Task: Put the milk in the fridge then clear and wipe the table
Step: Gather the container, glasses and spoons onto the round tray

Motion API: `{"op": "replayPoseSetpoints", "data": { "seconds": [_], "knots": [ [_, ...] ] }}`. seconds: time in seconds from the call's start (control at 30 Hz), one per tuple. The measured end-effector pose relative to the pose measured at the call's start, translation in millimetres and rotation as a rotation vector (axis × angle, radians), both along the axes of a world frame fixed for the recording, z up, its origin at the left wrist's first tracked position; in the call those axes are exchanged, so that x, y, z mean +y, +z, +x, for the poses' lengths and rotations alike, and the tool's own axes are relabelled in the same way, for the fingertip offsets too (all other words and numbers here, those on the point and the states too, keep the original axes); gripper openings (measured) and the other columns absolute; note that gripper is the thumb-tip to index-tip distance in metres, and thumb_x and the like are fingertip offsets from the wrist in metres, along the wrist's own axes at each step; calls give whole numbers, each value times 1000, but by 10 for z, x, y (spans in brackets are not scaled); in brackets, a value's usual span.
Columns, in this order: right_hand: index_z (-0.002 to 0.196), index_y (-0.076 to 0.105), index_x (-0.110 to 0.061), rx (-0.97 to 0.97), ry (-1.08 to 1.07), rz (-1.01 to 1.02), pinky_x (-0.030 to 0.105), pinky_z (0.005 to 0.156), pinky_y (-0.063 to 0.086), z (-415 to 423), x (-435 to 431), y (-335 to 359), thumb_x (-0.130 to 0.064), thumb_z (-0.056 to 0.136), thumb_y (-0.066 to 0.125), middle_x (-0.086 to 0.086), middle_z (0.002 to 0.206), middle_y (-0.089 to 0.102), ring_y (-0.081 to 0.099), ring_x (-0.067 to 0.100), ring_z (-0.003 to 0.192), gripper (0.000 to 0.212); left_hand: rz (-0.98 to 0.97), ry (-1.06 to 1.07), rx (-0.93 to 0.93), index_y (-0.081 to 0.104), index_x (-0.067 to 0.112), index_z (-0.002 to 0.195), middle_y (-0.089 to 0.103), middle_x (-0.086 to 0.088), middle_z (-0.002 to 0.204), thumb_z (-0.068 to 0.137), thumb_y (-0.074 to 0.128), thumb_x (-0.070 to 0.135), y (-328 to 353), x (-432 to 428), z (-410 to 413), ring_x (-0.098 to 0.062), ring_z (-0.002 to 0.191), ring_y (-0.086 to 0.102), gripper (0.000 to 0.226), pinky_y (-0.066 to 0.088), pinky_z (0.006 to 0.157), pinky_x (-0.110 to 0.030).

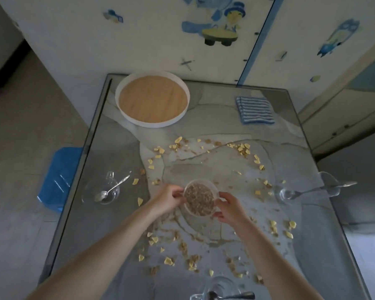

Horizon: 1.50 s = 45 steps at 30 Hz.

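Three glass bowls are not cleared yet: one at mid left (89, 199) holding a spoon (112, 189), one at mid right (329, 180) with a long-handled utensil (318, 188) across it, and one cut off by the bottom edge (217, 282) with a spoon (232, 296). At frame centre a round clear container of brown cereal (199, 199) is held between both hands. The left hand (168, 199) pinches its left rim with curled fingers, and the right hand (227, 210) has its fingers curled round the lower right rim. Whether the container is lifted or resting on the table (290, 131) cannot be told. No milk and no recognisable fridge are in view, so that step is probably done, though this is only a judgement. Clearing looks barely begun. The white-rimmed round tray with a wooden base (153, 102), upper centre, has nothing on it and looks like the place to gather items. Yellow flakes (243, 148) and brown crumbs lie scattered across the middle and lower tabletop. The blue-striped cloth (254, 110) lies folded at upper right, well apart from the hands, so wiping has likely not started. A blue object (56, 178) sits on the floor beside the table's left edge. It is too dim to identify.
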State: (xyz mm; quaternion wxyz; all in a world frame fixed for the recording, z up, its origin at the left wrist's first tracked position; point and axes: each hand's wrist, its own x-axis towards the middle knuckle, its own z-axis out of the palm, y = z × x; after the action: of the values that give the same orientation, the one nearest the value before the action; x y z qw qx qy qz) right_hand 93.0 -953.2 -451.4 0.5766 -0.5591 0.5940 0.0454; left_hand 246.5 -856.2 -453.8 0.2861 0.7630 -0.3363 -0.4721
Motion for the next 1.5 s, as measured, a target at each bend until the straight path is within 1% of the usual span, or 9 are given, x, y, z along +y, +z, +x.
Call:
{"op": "replayPoseSetpoints", "data": {
  "seconds": [0.27,0.5,0.67,0.83,1.03,1.2,1.33,1.4,1.5],
  "knots": [
    [123,48,-14,-162,138,-125,17,54,44,982,-472,181,-17,94,43,7,103,60,60,19,82,30,-112,171,-159,68,11,106,67,1,96,84,63,17,299,-246,898,-13,94,61,23,46,82,-28],
    [122,47,-15,-247,180,-276,33,66,43,1939,-854,264,-21,94,41,1,77,56,54,19,69,29,-214,306,-169,63,10,117,66,-4,113,84,64,22,310,-551,1754,-17,106,61,36,47,88,-30],
    [130,40,-15,-255,227,-355,39,83,47,2548,-1101,172,-23,95,39,8,111,57,57,24,96,37,-270,393,-120,59,9,122,62,-4,119,86,61,23,152,-824,2273,-16,108,56,38,46,96,-33],
    [132,37,-11,-254,265,-377,41,92,45,2981,-1281,3,-25,96,35,10,120,51,55,31,110,38,-252,442,-79,58,11,123,62,-7,118,89,55,25,-77,-1011,2607,-22,111,56,37,44,97,-37],
    [126,41,-8,-227,253,-330,37,82,44,3234,-1374,-256,-24,96,33,7,103,48,51,25,93,35,-167,467,-73,59,11,121,62,-7,116,89,49,18,-319,-1093,2768,-23,110,55,34,44,98,-38],
    [126,42,-7,-159,279,-327,41,93,48,3275,-1388,-371,-26,96,33,10,107,51,55,29,101,36,-139,452,-44,66,6,105,64,-16,102,84,48,13,-419,-1093,2802,-30,101,56,28,44,89,-35],
    [127,41,-8,-134,311,-329,45,96,47,3283,-1395,-419,-29,97,30,6,105,48,53,27,100,39,-106,456,-69,54,18,55,47,-2,64,82,45,8,-458,-1095,2787,-19,69,43,30,35,72,-32],
    [129,40,-9,-142,302,-314,41,94,48,3271,-1387,-433,-30,97,31,4,106,46,50,23,98,40,-109,448,-85,60,16,65,50,-2,68,85,45,10,-453,-1085,2754,-19,73,45,25,37,72,-32],
    [129,40,-7,-162,295,-329,34,81,43,3200,-1347,-403,-32,95,34,3,105,46,49,22,96,42,-130,414,-112,60,5,111,61,-14,104,91,43,15,-389,-1032,2698,-25,96,54,28,41,83,-33]
  ]
}}
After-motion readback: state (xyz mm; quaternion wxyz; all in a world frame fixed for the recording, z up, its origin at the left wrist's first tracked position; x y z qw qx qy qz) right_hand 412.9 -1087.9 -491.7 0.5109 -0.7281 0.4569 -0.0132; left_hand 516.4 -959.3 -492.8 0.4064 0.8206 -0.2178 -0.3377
